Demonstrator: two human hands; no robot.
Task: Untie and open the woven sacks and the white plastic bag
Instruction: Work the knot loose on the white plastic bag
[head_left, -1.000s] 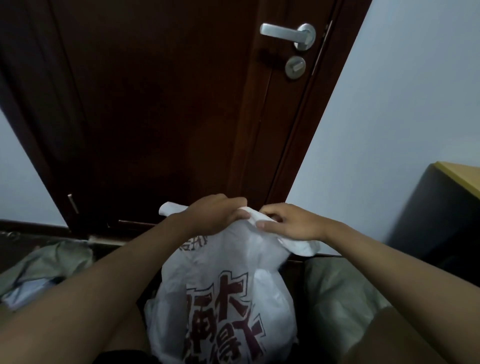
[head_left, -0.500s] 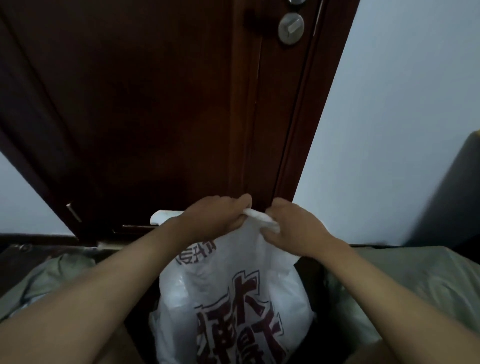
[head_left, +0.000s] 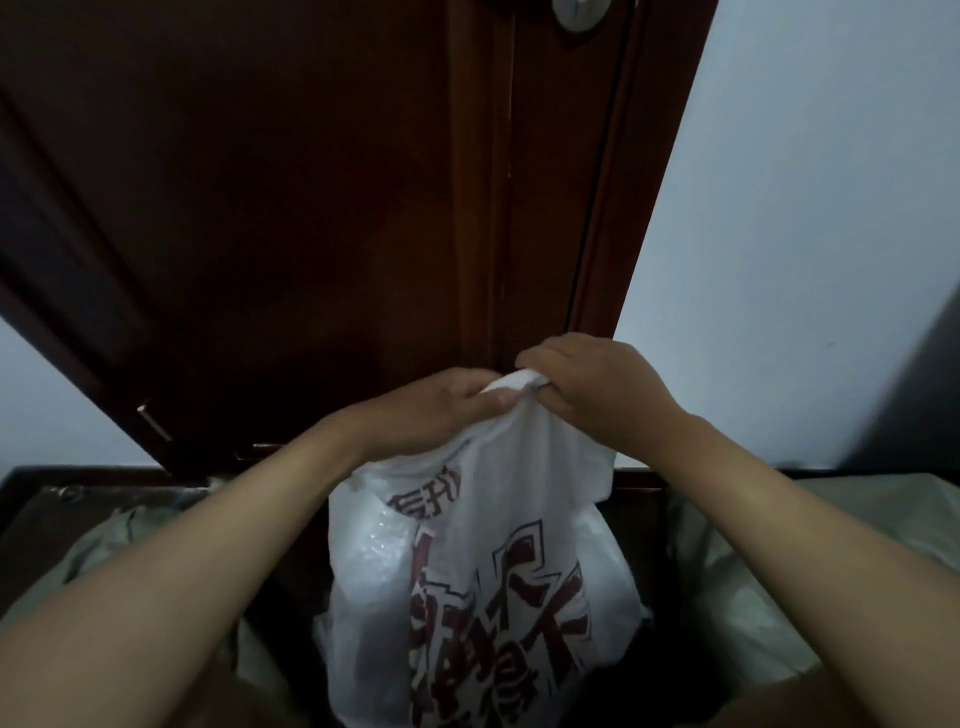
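Note:
A white plastic bag (head_left: 483, 587) with dark red printed characters stands upright between my forearms. Its twisted, tied top is bunched between both hands. My left hand (head_left: 431, 410) pinches the knot from the left with thumb and fingers curled on the plastic. My right hand (head_left: 592, 384) grips the same knot from the right, fingers wrapped over it. A pale green woven sack (head_left: 769, 582) lies to the right of the bag, and another (head_left: 104, 561) to the left, partly hidden by my arms.
A dark brown wooden door (head_left: 311, 208) stands directly behind the bag, with a metal lock (head_left: 582, 13) at the top edge. White wall (head_left: 805, 208) is to the right. A dark piece of furniture (head_left: 924, 374) sits at the far right.
The view has tilted down, so the door handle has left the frame. Both hands have closed in tighter on the bag's knot, and the loose handle ends are no longer showing.

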